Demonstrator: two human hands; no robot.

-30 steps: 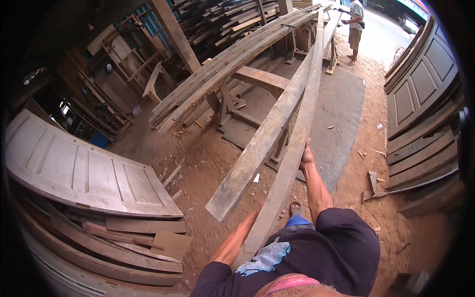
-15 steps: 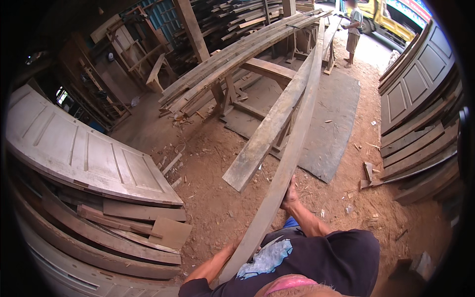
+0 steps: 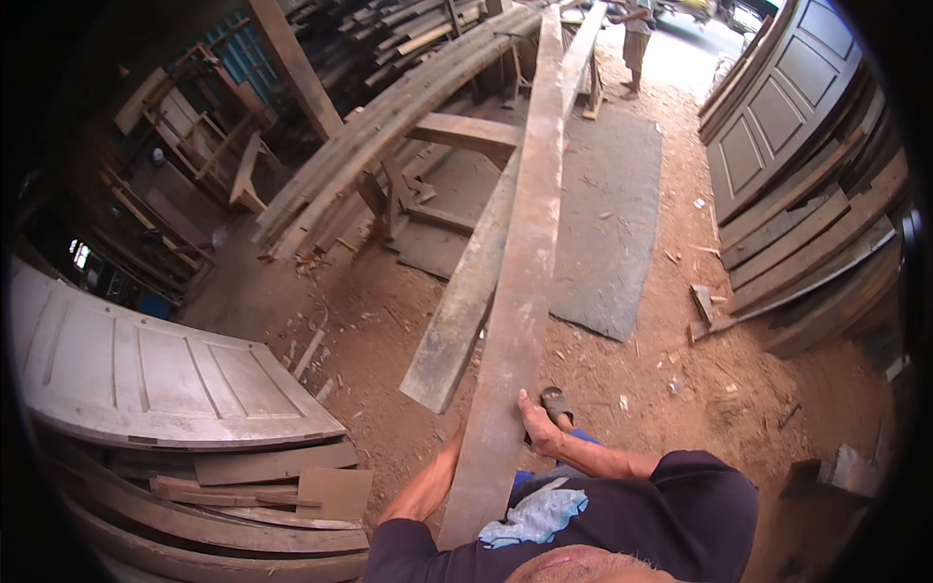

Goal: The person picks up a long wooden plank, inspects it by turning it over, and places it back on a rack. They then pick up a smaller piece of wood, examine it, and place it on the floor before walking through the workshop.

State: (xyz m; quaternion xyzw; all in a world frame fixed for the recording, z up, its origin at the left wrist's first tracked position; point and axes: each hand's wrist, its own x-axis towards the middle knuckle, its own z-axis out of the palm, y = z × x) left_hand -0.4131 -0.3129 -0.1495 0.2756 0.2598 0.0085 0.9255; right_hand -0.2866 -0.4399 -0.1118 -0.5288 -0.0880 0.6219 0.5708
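Observation:
A long, brownish wooden plank point(image 3: 525, 282) runs from my body toward the far end of the yard, its broad face turned up. My right hand point(image 3: 537, 425) is closed on its right edge, the thumb against the face and the other fingers mostly hidden underneath. On the opposite edge my left hand point(image 3: 455, 445) reaches behind the plank and supports it; its fingers are hidden. Partly beneath lies a second, paler plank point(image 3: 449, 325), its near end jutting out to the left. Both planks extend over a wooden trestle point(image 3: 466, 131).
Long boards point(image 3: 360, 146) lie stacked left of the trestle. A whitish panel door point(image 3: 175, 379) rests on timber at left; a grey panel door point(image 3: 787, 87) leans at right beside more boards. A grey sheet point(image 3: 607, 223) covers some ground. Another person point(image 3: 637, 39) stands at the far end.
The plank has turned to show more of its broad face and swung left over the paler plank. My right hand now shows its thumb on the edge. The whole view has shifted.

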